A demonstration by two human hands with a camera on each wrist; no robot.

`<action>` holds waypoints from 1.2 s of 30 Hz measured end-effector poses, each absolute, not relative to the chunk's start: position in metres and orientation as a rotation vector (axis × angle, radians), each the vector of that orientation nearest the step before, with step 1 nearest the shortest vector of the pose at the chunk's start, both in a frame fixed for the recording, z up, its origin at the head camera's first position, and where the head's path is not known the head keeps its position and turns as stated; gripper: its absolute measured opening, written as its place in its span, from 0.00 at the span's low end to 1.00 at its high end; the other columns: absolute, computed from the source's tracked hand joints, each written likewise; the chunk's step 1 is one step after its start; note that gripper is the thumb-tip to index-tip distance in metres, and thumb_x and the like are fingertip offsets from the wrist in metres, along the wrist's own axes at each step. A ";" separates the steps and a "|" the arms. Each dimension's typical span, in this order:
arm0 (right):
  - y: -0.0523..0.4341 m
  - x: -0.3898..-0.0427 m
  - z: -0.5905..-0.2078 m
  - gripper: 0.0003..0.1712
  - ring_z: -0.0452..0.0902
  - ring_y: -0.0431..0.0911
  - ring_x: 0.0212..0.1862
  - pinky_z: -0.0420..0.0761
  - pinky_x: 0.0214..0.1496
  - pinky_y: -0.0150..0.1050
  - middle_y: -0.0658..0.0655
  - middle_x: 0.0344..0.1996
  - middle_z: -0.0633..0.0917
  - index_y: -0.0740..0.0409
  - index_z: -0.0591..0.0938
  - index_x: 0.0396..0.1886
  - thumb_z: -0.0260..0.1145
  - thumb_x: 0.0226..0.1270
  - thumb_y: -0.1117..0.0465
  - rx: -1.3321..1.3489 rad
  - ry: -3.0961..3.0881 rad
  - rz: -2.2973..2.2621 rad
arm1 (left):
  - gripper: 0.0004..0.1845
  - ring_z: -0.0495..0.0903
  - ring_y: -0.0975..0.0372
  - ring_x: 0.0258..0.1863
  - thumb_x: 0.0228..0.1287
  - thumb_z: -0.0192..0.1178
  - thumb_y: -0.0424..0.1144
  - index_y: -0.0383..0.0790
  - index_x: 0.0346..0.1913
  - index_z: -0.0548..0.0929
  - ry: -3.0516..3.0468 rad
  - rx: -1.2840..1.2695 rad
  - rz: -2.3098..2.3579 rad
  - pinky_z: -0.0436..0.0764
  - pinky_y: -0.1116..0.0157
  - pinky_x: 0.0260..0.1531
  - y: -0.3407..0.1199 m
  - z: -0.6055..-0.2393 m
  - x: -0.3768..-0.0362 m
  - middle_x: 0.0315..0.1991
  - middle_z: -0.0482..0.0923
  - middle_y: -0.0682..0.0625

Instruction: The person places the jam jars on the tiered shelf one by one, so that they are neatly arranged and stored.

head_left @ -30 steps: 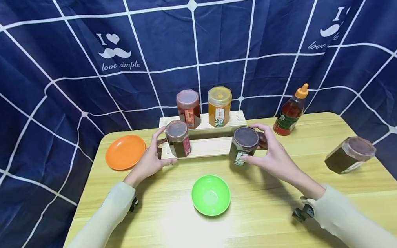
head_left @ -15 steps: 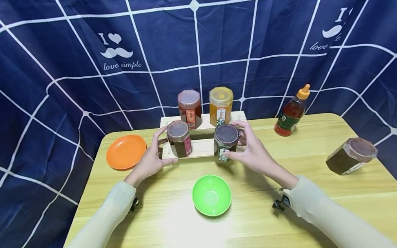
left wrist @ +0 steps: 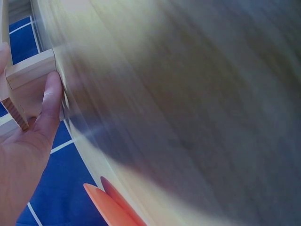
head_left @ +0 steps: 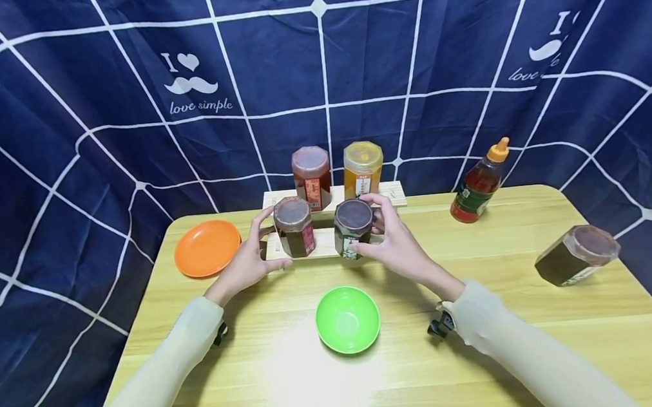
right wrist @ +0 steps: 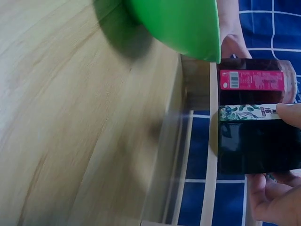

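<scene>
My right hand grips a dark jar with a green-and-white label at the lower step of a wooden stand. In the right wrist view the dark jar lies between my thumb and fingers, right beside a red-labelled jar. I cannot tell whether its base touches the step. My left hand grips the left end of the stand, next to the red-labelled jar. The left wrist view shows my thumb pressed on the wooden stand.
On the upper step stand a red jar and a honey jar. A green bowl sits in front, an orange plate at the left. At the right are a sauce bottle and a jar on its side.
My right hand has carried the dark jar left and back, from the table in front of the stand to the lower step beside the red-labelled jar. The left hand has stayed put.
</scene>
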State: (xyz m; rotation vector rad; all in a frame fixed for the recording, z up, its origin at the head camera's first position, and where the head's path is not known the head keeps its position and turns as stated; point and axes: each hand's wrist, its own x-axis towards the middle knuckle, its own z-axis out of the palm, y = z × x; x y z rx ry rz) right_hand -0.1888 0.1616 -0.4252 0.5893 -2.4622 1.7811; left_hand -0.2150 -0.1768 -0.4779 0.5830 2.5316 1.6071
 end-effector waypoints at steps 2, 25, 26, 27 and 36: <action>0.159 -0.190 -0.425 0.56 0.81 0.57 0.68 0.78 0.72 0.53 0.64 0.66 0.83 0.50 0.63 0.82 0.85 0.61 0.70 0.592 -2.471 1.769 | 0.66 0.68 0.42 0.78 0.60 0.83 0.31 0.62 0.88 0.47 2.539 0.585 1.603 0.73 0.38 0.71 -0.177 -0.478 -0.215 0.80 0.66 0.32; 0.150 -0.197 -0.424 0.54 0.86 0.55 0.56 0.86 0.62 0.51 0.63 0.56 0.86 0.49 0.71 0.82 0.88 0.58 0.65 0.538 -2.513 1.486 | 0.66 0.69 0.41 0.77 0.60 0.83 0.30 0.61 0.88 0.47 2.532 0.591 1.612 0.73 0.37 0.70 -0.178 -0.477 -0.216 0.79 0.66 0.31; 0.149 -0.198 -0.424 0.54 0.87 0.55 0.56 0.86 0.61 0.51 0.63 0.56 0.86 0.49 0.71 0.82 0.88 0.58 0.65 0.540 -2.514 1.483 | 0.66 0.69 0.40 0.77 0.60 0.83 0.30 0.61 0.88 0.47 2.532 0.586 1.613 0.73 0.37 0.70 -0.178 -0.477 -0.216 0.79 0.66 0.31; 0.149 -0.198 -0.424 0.54 0.87 0.56 0.56 0.86 0.61 0.50 0.63 0.56 0.86 0.49 0.70 0.82 0.88 0.59 0.65 0.540 -2.515 1.479 | 0.66 0.69 0.40 0.77 0.60 0.83 0.30 0.61 0.88 0.47 2.531 0.580 1.613 0.74 0.37 0.70 -0.178 -0.477 -0.215 0.79 0.66 0.31; 0.148 -0.196 -0.425 0.55 0.85 0.57 0.60 0.83 0.66 0.52 0.63 0.60 0.85 0.50 0.66 0.84 0.85 0.62 0.65 0.516 -2.534 1.486 | 0.66 0.69 0.40 0.77 0.60 0.83 0.31 0.61 0.89 0.47 2.539 0.580 1.594 0.73 0.37 0.70 -0.178 -0.475 -0.215 0.79 0.66 0.31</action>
